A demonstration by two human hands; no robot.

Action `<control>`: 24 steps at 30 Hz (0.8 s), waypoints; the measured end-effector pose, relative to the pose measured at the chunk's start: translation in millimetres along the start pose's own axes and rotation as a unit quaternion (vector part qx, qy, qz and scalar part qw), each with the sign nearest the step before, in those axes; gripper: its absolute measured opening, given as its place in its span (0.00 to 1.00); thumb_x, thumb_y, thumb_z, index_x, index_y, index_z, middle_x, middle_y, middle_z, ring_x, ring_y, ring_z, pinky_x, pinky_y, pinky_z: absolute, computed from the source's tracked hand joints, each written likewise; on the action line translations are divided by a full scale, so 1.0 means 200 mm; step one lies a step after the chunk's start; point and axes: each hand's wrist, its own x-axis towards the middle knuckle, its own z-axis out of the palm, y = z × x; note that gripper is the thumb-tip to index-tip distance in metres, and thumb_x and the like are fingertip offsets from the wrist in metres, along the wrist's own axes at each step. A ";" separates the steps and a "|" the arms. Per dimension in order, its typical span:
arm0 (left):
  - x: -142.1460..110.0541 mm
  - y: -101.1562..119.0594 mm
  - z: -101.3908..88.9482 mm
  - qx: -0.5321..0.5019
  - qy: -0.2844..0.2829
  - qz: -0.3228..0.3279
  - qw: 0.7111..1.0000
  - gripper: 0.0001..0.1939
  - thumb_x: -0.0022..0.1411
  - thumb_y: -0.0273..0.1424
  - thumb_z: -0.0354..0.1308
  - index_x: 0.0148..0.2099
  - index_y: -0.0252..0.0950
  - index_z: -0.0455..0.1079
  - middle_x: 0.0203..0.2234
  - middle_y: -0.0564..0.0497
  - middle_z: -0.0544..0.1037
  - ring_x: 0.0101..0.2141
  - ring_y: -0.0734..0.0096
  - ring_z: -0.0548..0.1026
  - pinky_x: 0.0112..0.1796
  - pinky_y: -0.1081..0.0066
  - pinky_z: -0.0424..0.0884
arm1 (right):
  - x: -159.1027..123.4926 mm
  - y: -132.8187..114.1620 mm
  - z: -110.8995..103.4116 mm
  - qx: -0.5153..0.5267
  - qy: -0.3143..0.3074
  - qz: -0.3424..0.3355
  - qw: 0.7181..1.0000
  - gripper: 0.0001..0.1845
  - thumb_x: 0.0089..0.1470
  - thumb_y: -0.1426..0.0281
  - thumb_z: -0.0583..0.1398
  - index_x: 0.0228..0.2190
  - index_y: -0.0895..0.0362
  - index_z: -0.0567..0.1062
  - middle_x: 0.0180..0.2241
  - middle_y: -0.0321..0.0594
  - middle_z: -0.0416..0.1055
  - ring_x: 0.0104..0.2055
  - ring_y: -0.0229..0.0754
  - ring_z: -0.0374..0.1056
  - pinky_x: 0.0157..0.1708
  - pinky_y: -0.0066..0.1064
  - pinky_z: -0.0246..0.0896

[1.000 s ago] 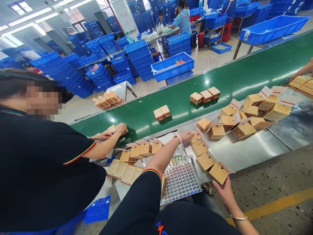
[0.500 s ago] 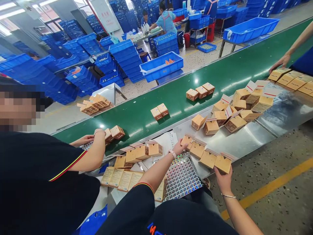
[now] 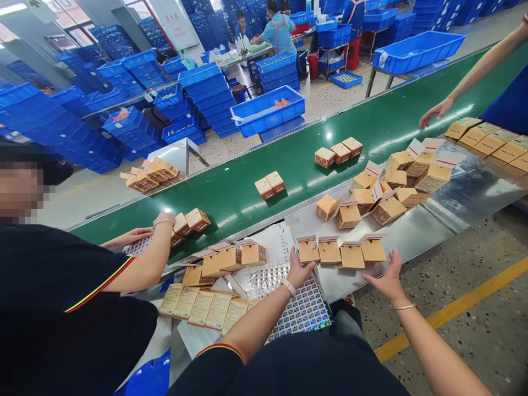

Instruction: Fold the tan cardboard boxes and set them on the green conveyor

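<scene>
Along the lower middle of the frame, the wearer's left hand [image 3: 297, 270] and right hand [image 3: 386, 279] hung open, their fingers [image 3: 391, 263] spread apart and clamped on nothing. Left hand was over a holographic sticker sheet [image 3: 303, 305], just below a row of four open-flap cartons [image 3: 352, 257] on the steel bench [image 3: 406, 247]. Right hand was just below the row's right end, at the bench's near edge. Open steel lay right of the row.

Left of the sheet stood four more cartons [image 3: 230, 258], with five pale flat cartons [image 3: 202, 308] nearer the wearer. A loose heap of cartons [image 3: 391, 181] sat upper right.

The green conveyor belt [image 3: 231, 212] carried groups of three, two and three cartons. A co-worker's hand [image 3: 163, 220] rested at its near edge, lower left; another person's hand [image 3: 436, 111] reached in upper right. Blue crates [image 3: 210, 91] filled the room beyond, and a yellow floor line [image 3: 454, 291] ran lower right.
</scene>
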 end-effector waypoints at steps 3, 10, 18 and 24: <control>0.00 0.04 0.01 -0.058 -0.049 -0.006 0.997 0.51 0.52 0.44 0.65 0.68 0.37 0.38 0.65 0.34 0.54 0.62 0.52 0.60 0.59 0.55 0.62 | -0.04 -0.01 0.07 -0.034 -0.005 -0.026 0.999 0.76 0.25 0.35 0.65 0.63 0.64 0.40 0.63 0.64 0.40 0.67 0.64 0.36 0.64 0.56 0.36; 0.00 0.03 0.09 -0.064 0.028 -0.023 0.997 0.45 0.53 0.43 0.64 0.66 0.40 0.47 0.62 0.40 0.62 0.60 0.53 0.64 0.57 0.56 0.65 | 0.15 0.03 0.16 -0.025 0.003 -0.117 0.993 0.64 0.34 0.37 0.63 0.59 0.61 0.45 0.57 0.59 0.49 0.64 0.61 0.44 0.63 0.56 0.41; -0.03 0.04 0.06 -0.069 0.155 -0.040 0.985 0.39 0.58 0.40 0.60 0.66 0.37 0.47 0.64 0.38 0.57 0.63 0.53 0.59 0.60 0.56 0.60 | 0.21 0.03 0.07 -0.044 -0.043 -0.213 0.975 0.60 0.39 0.39 0.62 0.60 0.60 0.45 0.60 0.60 0.43 0.65 0.65 0.41 0.61 0.61 0.43; 0.23 0.53 -0.23 0.057 0.307 0.096 0.945 0.24 0.62 0.39 0.56 0.58 0.38 0.59 0.57 0.39 0.67 0.56 0.57 0.68 0.53 0.57 0.67 | 0.70 -0.29 -0.16 -0.075 0.030 -0.304 0.949 0.37 0.57 0.56 0.55 0.61 0.61 0.51 0.57 0.56 0.55 0.61 0.57 0.53 0.58 0.51 0.52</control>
